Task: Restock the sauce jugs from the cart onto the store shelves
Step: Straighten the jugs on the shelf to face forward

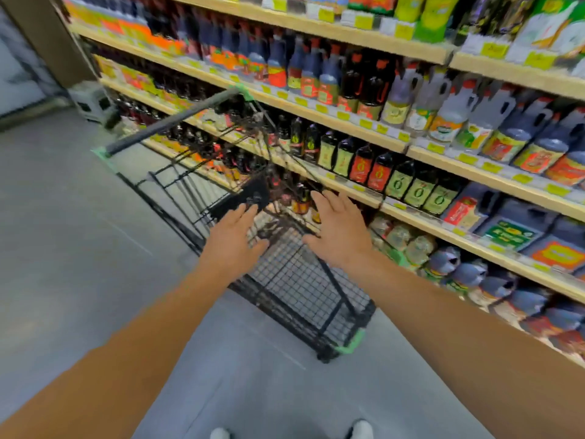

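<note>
A black wire cart (294, 280) is standing on the grey floor (63, 248) just beside the shelves (348, 128), its grey handle bar (171, 122) with green end caps slanting across the left of the view. Its mesh basket is showing no jugs that can be made out; motion blur is smearing the upper wires. The person's left hand (232, 236) is reaching forward over the near side of the cart, fingers straight and spread, holding nothing. The right hand (340, 229) is stretching out alongside it, palm down, fingers likewise extended and holding nothing, hovering over the cart's edge nearest the shelving. Both bare forearms are running in from the lower corners. To the right, sauce jugs (512, 134) with dark contents, handles and orange or yellow labels are sitting in rows on the wooden shelves, with more jugs (468, 274) lying along the lowest shelf.
</note>
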{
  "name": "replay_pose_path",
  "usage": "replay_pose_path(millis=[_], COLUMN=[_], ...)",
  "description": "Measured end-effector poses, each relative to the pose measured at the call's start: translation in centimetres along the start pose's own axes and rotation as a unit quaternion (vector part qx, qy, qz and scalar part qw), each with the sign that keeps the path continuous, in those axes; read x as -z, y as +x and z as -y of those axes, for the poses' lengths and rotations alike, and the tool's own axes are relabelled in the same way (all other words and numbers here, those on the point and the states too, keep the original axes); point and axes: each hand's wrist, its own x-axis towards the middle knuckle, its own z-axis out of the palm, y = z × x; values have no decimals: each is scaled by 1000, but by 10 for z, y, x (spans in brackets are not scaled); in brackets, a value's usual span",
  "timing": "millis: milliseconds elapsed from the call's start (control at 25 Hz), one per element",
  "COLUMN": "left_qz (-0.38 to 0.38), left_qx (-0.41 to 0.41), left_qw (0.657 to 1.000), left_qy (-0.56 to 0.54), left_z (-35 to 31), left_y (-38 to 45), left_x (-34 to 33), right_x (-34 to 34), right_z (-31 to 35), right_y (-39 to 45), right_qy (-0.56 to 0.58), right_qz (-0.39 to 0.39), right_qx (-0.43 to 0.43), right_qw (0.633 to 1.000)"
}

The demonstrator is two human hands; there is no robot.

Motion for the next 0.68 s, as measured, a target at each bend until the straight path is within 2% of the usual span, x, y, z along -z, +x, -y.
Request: replay_pose_path(millis=[200,360,600,680], left_qz=[-16,-27,-97,-99], left_qx=[-11,14,10,17], left_qw=[999,999,995,995], left_qy=[31,28,22,29], left_z=[106,179,261,284], left_y=[1,30,121,162], left_x=[53,97,155,173], right_x=[-35,-41,-44,-40], right_z=[114,191,257,274], right_y=[47,100,226,273], right_qy=[-2,7,32,40], right_qz=[-16,-16,-66,-72], right_qx=[-1,21,67,73], right_qw=[1000,1000,995,994])
